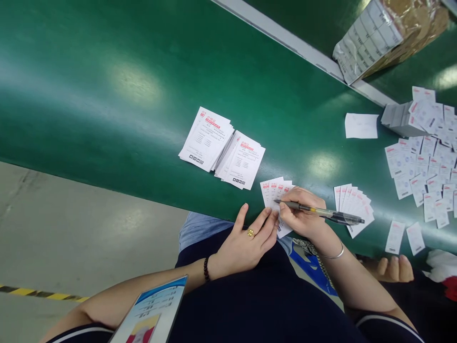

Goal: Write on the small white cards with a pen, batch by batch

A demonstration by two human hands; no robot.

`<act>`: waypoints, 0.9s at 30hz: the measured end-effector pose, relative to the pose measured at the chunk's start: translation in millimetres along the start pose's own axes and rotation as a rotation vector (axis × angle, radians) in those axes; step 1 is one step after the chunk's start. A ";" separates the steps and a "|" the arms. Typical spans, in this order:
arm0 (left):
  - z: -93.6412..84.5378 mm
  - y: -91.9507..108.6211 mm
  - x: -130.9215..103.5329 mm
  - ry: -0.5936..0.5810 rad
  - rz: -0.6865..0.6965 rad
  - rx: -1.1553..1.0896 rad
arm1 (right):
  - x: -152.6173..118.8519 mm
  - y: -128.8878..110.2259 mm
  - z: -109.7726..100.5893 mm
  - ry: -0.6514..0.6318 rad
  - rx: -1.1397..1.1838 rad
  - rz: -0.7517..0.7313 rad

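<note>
Head view: right fingers (290, 215) round pen (332, 215), left fingers (263, 218) apart on cards (274, 186), by roomy table edge (135, 193).

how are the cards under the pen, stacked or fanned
Fanned out: the cards overlap, red headings side by side, under the pen in the right hand.

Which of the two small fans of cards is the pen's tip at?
The left fan, touched by the left hand. Only the back end of the pen overlaps the right fan, beyond the right hand.
</note>
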State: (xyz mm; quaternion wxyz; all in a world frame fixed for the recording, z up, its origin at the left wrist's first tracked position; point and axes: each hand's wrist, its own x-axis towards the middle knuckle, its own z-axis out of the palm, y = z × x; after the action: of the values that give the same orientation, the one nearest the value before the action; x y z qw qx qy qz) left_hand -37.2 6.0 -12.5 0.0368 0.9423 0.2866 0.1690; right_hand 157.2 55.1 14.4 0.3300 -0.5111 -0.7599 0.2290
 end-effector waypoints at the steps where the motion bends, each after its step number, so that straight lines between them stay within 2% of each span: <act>1: 0.4 0.1 -0.2 0.001 0.003 -0.001 | 0.9 -0.9 0.0 0.003 -0.004 -0.014; 6: 0.5 0.0 0.1 0.038 -0.004 0.000 | 2.7 -3.2 0.4 0.009 -0.036 -0.028; 17: 1.0 -0.8 -0.2 0.029 0.005 -0.025 | 0.8 -0.5 1.1 -0.010 -0.057 -0.016; 23: -2.1 -1.5 1.6 -0.012 0.010 0.005 | 0.4 0.3 -0.2 -0.022 -0.082 -0.024; 27: -1.7 -1.1 0.8 0.008 0.002 0.008 | -0.7 0.8 -0.1 -0.027 -0.089 -0.016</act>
State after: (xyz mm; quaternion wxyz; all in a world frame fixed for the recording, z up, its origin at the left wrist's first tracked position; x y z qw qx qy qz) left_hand -37.7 7.3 -10.9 0.0317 0.9421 0.2863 0.1718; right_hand 158.0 54.8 13.8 0.2985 -0.5159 -0.7778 0.1992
